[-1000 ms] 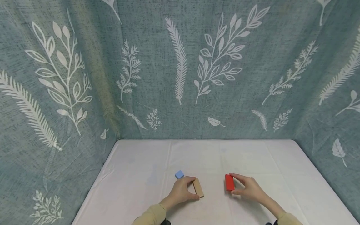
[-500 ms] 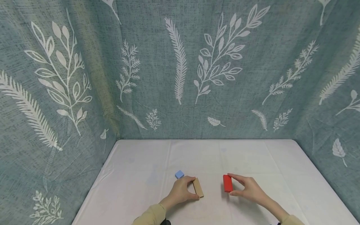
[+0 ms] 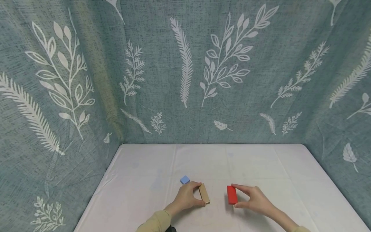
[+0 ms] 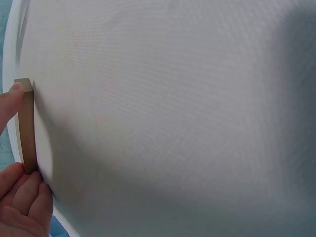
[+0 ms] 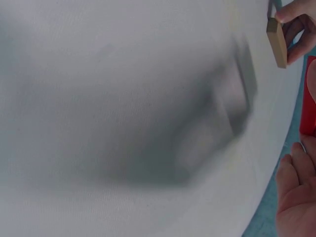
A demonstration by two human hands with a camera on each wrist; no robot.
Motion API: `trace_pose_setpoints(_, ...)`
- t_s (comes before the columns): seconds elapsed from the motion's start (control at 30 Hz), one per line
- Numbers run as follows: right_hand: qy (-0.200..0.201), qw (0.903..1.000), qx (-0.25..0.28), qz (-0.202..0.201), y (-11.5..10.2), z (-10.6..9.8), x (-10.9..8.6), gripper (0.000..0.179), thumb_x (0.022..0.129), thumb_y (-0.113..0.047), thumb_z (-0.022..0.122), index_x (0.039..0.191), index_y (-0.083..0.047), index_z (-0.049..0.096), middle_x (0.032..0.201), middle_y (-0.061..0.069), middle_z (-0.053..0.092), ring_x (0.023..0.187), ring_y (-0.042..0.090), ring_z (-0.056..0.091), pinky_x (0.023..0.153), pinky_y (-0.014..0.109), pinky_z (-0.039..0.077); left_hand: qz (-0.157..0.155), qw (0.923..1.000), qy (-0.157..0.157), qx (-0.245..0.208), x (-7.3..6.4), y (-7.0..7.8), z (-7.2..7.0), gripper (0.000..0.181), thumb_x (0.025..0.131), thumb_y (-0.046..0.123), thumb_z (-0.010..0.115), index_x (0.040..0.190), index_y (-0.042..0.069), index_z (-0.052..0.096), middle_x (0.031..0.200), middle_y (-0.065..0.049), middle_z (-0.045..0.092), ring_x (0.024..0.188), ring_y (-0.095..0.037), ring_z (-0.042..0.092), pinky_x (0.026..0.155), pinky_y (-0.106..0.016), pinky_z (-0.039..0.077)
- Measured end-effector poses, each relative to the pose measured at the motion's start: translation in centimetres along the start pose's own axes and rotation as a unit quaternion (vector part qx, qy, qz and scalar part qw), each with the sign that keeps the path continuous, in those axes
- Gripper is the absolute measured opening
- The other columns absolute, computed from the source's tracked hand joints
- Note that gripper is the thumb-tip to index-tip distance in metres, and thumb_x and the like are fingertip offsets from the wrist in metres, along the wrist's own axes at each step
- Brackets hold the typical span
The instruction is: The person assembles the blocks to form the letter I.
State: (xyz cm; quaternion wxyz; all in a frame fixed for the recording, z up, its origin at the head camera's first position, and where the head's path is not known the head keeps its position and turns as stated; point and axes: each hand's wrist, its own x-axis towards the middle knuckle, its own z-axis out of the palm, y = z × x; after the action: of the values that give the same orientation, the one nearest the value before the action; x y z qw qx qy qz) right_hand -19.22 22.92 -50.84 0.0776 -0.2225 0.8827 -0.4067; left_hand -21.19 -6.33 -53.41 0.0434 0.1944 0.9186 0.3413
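Behind the white table [image 3: 261,162] and along both its sides, we see a teal curtain [image 3: 203,119] printed with white leaves. Nearer us, the right hand [image 3: 255,200] spans the red block [image 3: 232,195], thumb at its near end and fingertips at the far one, apparently raised off the table. The left hand [image 3: 186,196] grips the wooden block [image 3: 204,193] likewise, low on the table. We judge the gap between these blocks to matter most: red lies right of wood, apart, each inward of its own, nearer hand. Both long axes run away from us, almost parallel, wood leaning more leftward at its far end. Smallest, the blue block [image 3: 185,179] sits just beyond the left hand.
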Motion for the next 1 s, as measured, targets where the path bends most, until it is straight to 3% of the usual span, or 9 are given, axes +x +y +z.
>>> trace_pose_setpoints(0.83, -0.035, 0.9983, -0.036, -0.031, 0.3, 2.4, -0.6, 0.068, 0.071, -0.039, 0.08, 0.125, -0.002, 0.06, 0.123, 0.014, 0.064, 0.116, 0.034, 0.059, 0.091, 0.049, 0.052, -0.001, 1.0, 0.002, -0.003, 0.0, 0.1, -0.2, 0.069, 0.063, 0.033, 0.087, 0.119, 0.002, 0.062, 0.116, -0.01, 0.066, 0.11, -0.028, 0.061, 0.097, -0.04, 0.05)
trace_pose_setpoints(1.0, -0.043, 0.9983, -0.038, -0.012, 0.4, 2.7, -0.6, 0.068, 0.07, -0.039, 0.081, 0.125, -0.004, 0.061, 0.124, 0.011, 0.065, 0.117, 0.027, 0.06, 0.092, 0.046, 0.053, -0.001, 0.9999, 0.002, -0.011, 0.0, 0.1, -0.1, 0.069, 0.063, 0.032, 0.088, 0.119, 0.001, 0.062, 0.116, -0.011, 0.066, 0.111, -0.029, 0.061, 0.097, -0.04, 0.05)
